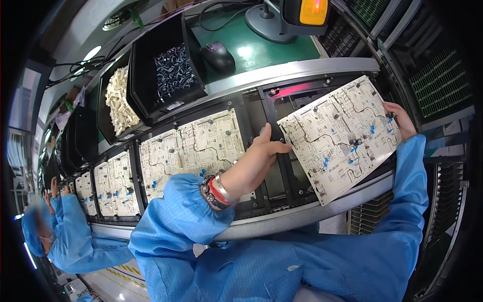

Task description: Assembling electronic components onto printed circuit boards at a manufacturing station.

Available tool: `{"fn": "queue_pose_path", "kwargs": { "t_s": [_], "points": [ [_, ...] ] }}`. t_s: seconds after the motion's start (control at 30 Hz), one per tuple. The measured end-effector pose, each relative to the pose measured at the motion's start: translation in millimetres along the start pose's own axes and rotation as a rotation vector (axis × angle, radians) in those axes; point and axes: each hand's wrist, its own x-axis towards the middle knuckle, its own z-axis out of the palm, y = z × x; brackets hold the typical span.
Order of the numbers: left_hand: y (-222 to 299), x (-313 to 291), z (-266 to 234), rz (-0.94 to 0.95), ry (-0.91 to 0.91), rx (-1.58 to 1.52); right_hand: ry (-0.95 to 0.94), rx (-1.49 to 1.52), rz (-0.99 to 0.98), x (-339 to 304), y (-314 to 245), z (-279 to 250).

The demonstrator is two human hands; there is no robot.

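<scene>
1. Board (pixel 337 133), stiff, pale and rectangular, is lying askew over a dark frame (pixel 287 176), right of the left fingers and left of the right ones
2. Step in hand, by judgement: both hands are steadying and angling the board by its edges; whether its underside is touching the frame cannot be told
3. Left hand (pixel 254 163) is setting its thumb tip at the board's near-left edge, while the index finger is spreading away from it; the other fingers are mostly hiding, so a pinch cannot be confirmed
4. Right hand (pixel 402 121) is pinching the board's right edge, its digits bending around the rim and partly hiding behind it
5. Next move, by judgement, is calling for an even hold on both edges, corners squared to the frame and fingertips clear of the raised parts
6. Blue components (pixel 372 130), small and upright, are dotting the printed face between the two sets of fingers
7. Metal rail (pixel 282 220), smooth and grey, is running below the left fingertips
8. Second board (pixel 181 151), equally pale, is lying flat left of the left fingers; beyond it, black bins (pixel 143 95) are holding glossy dark cylinders (pixel 173 73) and matte cream pieces (pixel 119 103)
</scene>
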Motion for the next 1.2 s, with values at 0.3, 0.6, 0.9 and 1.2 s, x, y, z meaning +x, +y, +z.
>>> {"fn": "queue_pose_path", "kwargs": {
  "t_s": [0.3,0.6,0.9,1.2],
  "points": [
    [-10,-38,23,0.386,-0.060,1.017,-0.079,0.052,0.003,-8,-2,13],
    [-27,-61,17,0.580,-0.107,1.043,-0.119,0.105,0.022,-29,-6,38],
    [-40,-49,-13,0.723,0.085,1.140,0.128,0.034,-0.177,-51,-13,46],
    [-39,-49,-14,0.820,0.160,1.028,0.054,0.152,-0.159,-63,-17,61]
  ]
}}
